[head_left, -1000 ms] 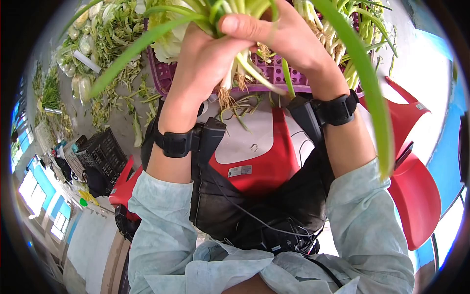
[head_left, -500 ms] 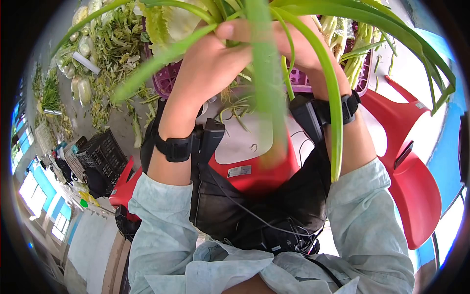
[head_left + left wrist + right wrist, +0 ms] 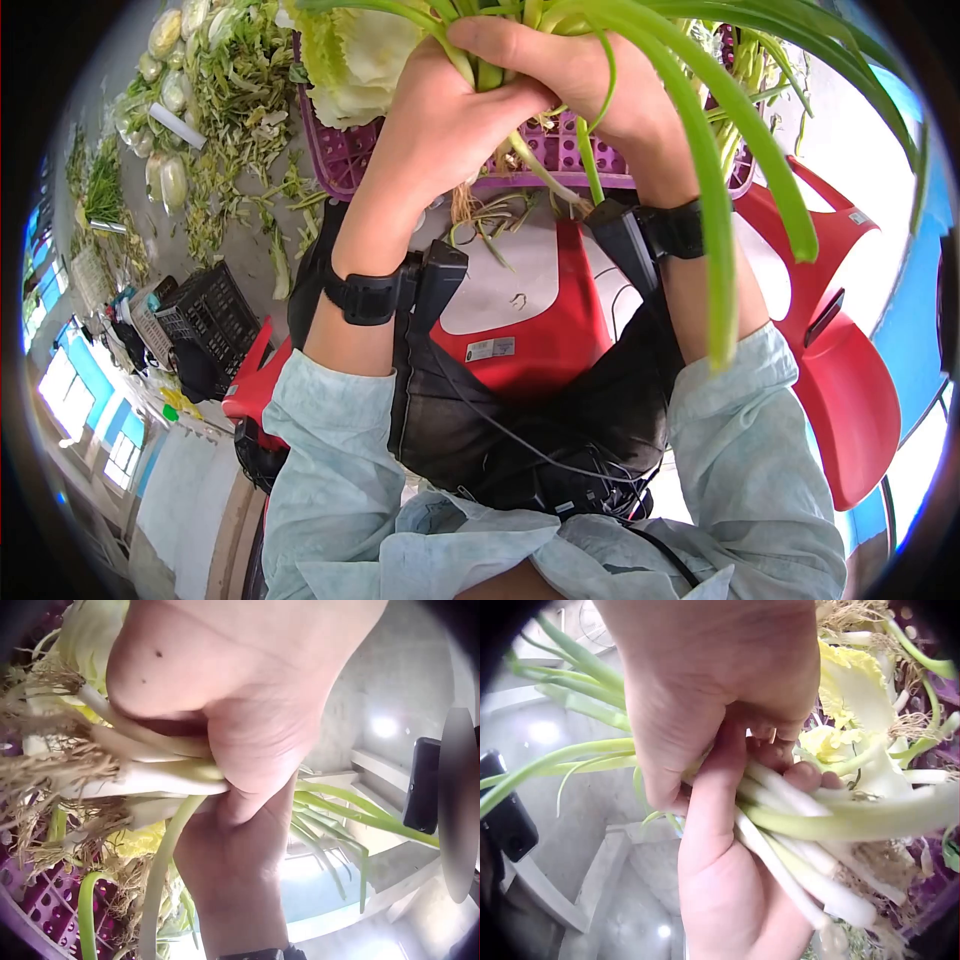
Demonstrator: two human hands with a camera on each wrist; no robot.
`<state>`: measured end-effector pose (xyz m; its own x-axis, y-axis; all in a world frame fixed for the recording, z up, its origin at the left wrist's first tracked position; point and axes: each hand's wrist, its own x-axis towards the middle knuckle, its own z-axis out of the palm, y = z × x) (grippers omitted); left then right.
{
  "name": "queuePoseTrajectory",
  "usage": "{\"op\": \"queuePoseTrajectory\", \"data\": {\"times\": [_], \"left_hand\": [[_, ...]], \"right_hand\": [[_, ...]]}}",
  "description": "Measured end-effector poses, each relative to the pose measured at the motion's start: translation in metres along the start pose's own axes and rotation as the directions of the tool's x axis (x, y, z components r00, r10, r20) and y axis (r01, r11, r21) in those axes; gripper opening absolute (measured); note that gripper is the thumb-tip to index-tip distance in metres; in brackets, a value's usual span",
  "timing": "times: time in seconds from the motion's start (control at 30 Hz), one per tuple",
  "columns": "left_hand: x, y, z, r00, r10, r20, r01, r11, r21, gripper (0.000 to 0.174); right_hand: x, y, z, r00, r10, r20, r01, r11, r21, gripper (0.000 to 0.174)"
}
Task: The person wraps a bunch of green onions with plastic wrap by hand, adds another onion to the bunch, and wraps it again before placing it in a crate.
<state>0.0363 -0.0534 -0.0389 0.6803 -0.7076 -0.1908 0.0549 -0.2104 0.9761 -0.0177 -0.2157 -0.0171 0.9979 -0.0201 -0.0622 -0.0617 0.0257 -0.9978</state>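
Observation:
Both hands hold one bunch of green onions (image 3: 700, 150) above a purple crate (image 3: 560, 150). My left hand (image 3: 440, 120) wraps around the white stalks (image 3: 142, 776), whose hairy roots point toward the crate. My right hand (image 3: 590, 80) grips the same bunch right against the left, fingers curled over the stalks (image 3: 810, 817). In the left wrist view the left hand (image 3: 240, 712) fills the top and the right hand (image 3: 240, 877) lies below it. In the right wrist view the right hand (image 3: 720, 682) is above the left hand (image 3: 727, 900). Long green leaves arch to the right.
The crate holds more onions and a pale leafy cabbage (image 3: 360, 60), and it sits on a red stool (image 3: 520, 340). A red plastic chair (image 3: 850, 380) stands at right. Vegetable trimmings (image 3: 230, 110) litter the floor at upper left, near a black crate (image 3: 210, 315).
The long leaves that hung across the middle of the view half a second ago have swung to the right. Both hands kept their grip and shifted only slightly.

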Motion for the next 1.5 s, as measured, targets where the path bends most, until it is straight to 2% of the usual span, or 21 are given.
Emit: {"op": "queuePoseTrajectory", "data": {"times": [0.03, 0.1, 0.2, 0.23, 0.27, 0.3, 0.33, 0.43, 0.53, 0.73, 0.77, 0.8, 0.83, 0.87, 0.97, 1.03, 1.13, 1.23, 1.3, 1.4, 1.5], "left_hand": [[0.0, 0.001, 0.0, 1.0, -0.016, -0.022, 0.016, 1.0, -0.009, 0.022], [0.0, 0.001, -0.001, 0.998, -0.034, -0.059, 0.038, 0.998, 0.058, 0.024], [-0.001, 0.002, -0.002, 0.986, -0.11, -0.124, 0.122, 0.988, 0.092, 0.023], [-0.002, 0.003, -0.002, 0.974, -0.171, -0.147, 0.181, 0.982, 0.058, 0.02], [-0.004, 0.005, -0.002, 0.958, -0.231, -0.168, 0.238, 0.971, 0.023, 0.017], [-0.004, 0.016, 0.001, 0.966, -0.185, -0.181, 0.215, 0.964, 0.157, 0.017], [-0.004, 0.015, 0.001, 0.964, -0.164, -0.207, 0.197, 0.969, 0.15, 0.016], [-0.005, 0.008, 0.002, 0.958, -0.118, -0.262, 0.159, 0.977, 0.144, 0.012], [-0.002, -0.002, 0.0, 0.962, -0.095, -0.256, 0.125, 0.987, 0.105, 0.009], [0.005, -0.023, -0.003, 0.95, 0.058, -0.306, -0.084, 0.994, -0.072, 0.008], [0.005, -0.022, -0.005, 0.947, 0.049, -0.319, -0.091, 0.989, -0.118, 0.008], [0.005, -0.012, -0.002, 0.945, 0.036, -0.325, -0.097, 0.98, -0.176, 0.01], [0.005, -0.001, 0.001, 0.944, 0.022, -0.331, -0.104, 0.967, -0.233, 0.012], [0.003, -0.005, -0.007, 0.972, 0.018, -0.235, -0.083, 0.96, -0.268, 0.032], [0.006, -0.002, -0.007, 0.953, -0.04, -0.3, -0.105, 0.886, -0.451, 0.027], [0.007, 0.0, -0.008, 0.948, -0.035, -0.316, -0.129, 0.866, -0.483, 0.024], [0.008, 0.008, -0.003, 0.907, -0.072, -0.416, -0.141, 0.877, -0.46, 0.038], [0.007, 0.003, -0.01, 0.94, -0.048, -0.337, -0.125, 0.873, -0.472, 0.022], [0.004, 0.005, -0.012, 0.938, -0.091, -0.336, -0.076, 0.888, -0.453, 0.021], [0.004, 0.005, -0.012, 0.922, -0.143, -0.359, -0.037, 0.892, -0.451, 0.018], [0.004, 0.003, -0.011, 0.899, -0.207, -0.385, -0.002, 0.879, -0.476, 0.015]], "right_hand": [[0.0, 0.0, -0.001, 1.0, 0.024, 0.009, -0.024, 1.0, 0.014, 0.053], [-0.001, 0.018, 0.016, 0.973, 0.142, -0.18, -0.141, 0.99, 0.017, 0.033], [0.002, 0.019, 0.013, 0.987, 0.072, -0.145, -0.098, 0.979, -0.18, 0.037], [0.0, 0.012, 0.015, 0.987, -0.038, -0.154, 0.006, 0.979, -0.204, 0.035], [0.0, 0.011, 0.015, 0.99, 0.018, -0.142, -0.05, 0.973, -0.224, 0.034], [-0.001, 0.011, 0.015, 0.989, 0.073, -0.131, -0.104, 0.964, -0.244, 0.033], [-0.001, 0.012, 0.015, 0.984, 0.129, -0.121, -0.157, 0.951, -0.265, 0.032], [0.014, 0.032, 0.011, 0.984, -0.177, -0.005, 0.174, 0.964, 0.2, 0.063], [0.013, 0.038, 0.01, 0.986, -0.168, -0.013, 0.167, 0.963, 0.211, 0.058], [0.005, 0.007, 0.006, 0.987, 0.149, 0.063, -0.16, 0.951, 0.263, 0.049], [0.009, 0.018, 0.005, 0.993, 0.024, 0.115, -0.063, 0.935, 0.35, 0.047], [0.007, 0.016, 0.014, 1.0, -0.016, 0.009, 0.011, 0.929, 0.371, 0.045], [0.007, 0.015, 0.012, 1.0, 0.025, -0.005, -0.02, 0.919, 0.393, 0.04], [0.008, 0.015, 0.01, 0.998, 0.065, -0.019, -0.051, 0.908, 0.415, 0.035], [0.015, 0.037, 0.004, 0.993, -0.005, -0.118, 0.06, 0.881, 0.469, 0.025], [0.016, 0.04, 0.001, 0.976, -0.009, -0.217, 0.082, 0.94, 0.33, 0.022], [0.015, 0.037, 0.003, 0.942, 0.06, -0.331, 0.022, 0.971, 0.238, 0.016], [0.015, 0.043, 0.003, 0.925, 0.111, -0.365, -0.07, 0.99, 0.123, 0.012], [0.014, 0.04, 0.003, 0.912, 0.121, -0.391, -0.097, 0.992, 0.08, 0.009], [0.013, 0.034, 0.003, 0.919, 0.051, -0.391, 0.01, 0.988, 0.153, 0.009], [0.007, 0.024, 0.0, 0.902, 0.033, -0.431, 0.015, 0.994, 0.108, 0.009]]}}
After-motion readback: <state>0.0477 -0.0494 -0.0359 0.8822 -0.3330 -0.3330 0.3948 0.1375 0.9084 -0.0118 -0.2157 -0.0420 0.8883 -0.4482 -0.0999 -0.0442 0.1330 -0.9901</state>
